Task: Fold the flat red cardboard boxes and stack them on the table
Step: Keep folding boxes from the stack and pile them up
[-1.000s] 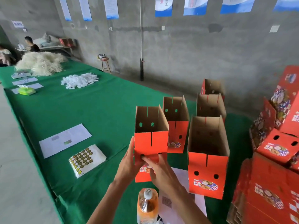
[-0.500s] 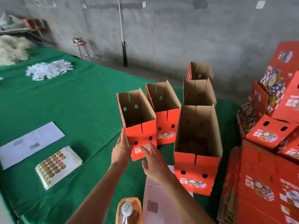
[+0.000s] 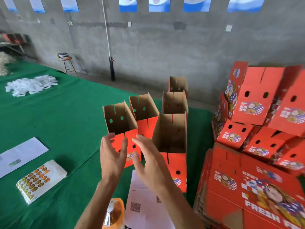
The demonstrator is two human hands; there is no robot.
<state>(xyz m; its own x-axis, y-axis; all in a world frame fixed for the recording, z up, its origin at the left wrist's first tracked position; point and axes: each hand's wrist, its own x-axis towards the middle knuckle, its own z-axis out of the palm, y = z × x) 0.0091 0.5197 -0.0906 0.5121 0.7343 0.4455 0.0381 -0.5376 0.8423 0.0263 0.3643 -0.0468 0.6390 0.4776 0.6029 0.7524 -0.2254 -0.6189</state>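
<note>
Several folded red boxes stand open-topped on the green table point(image 3: 62, 113). The nearest-left folded box point(image 3: 120, 119) stands just beyond my hands. My left hand point(image 3: 112, 156) hovers in front of its red face with fingers spread and holds nothing. My right hand point(image 3: 148, 162) is beside it, fingers straight, also holding nothing. A larger folded box point(image 3: 171, 139) stands to the right of my hands. A pile of flat red boxes point(image 3: 247, 190) lies at the lower right.
Folded red boxes are heaped in a stack point(image 3: 264, 113) at the right. An orange bottle point(image 3: 113, 214) and a white paper sheet point(image 3: 142, 204) lie near the table's front edge. A sticker sheet pack point(image 3: 39, 179), an envelope point(image 3: 21, 154) and white scraps point(image 3: 31, 85) lie left.
Both hands have let go of the nearest-left box, which now stands on the table, and have drawn back with fingers spread. The camera has turned to the right.
</note>
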